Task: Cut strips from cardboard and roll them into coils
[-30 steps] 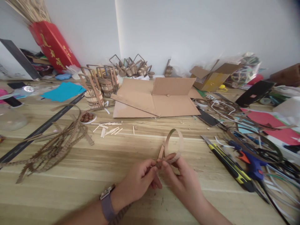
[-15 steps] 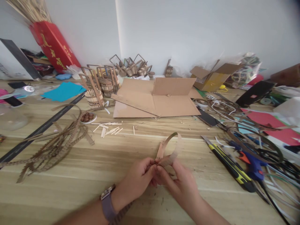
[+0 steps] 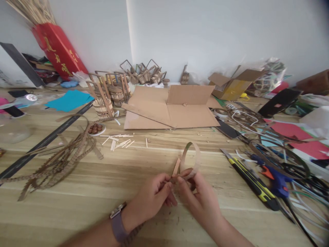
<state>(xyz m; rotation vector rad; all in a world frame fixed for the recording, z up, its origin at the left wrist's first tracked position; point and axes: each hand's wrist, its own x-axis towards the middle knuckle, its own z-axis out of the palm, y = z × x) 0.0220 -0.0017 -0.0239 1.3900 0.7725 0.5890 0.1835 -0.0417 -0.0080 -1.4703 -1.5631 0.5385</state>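
Both my hands meet low in the middle of the wooden table (image 3: 108,178). My left hand (image 3: 151,199), with a watch on its wrist, pinches the end of a thin brown cardboard strip (image 3: 190,158). My right hand (image 3: 202,197) pinches the same strip right beside it. The strip is bent into a small upright loop above my fingers, with one short end sticking up at the left of the loop.
A flattened cardboard box (image 3: 172,108) lies behind the hands. Small woven baskets (image 3: 108,96), short sticks (image 3: 118,141) and a heap of corrugated strips (image 3: 59,161) lie left. A yellow-black utility knife (image 3: 252,181), a blue glue gun (image 3: 277,178) and coloured paper (image 3: 295,133) crowd the right.
The loop was flattened and tipped over half a second ago; now it stands round and upright again. Both hands stay in nearly the same place.
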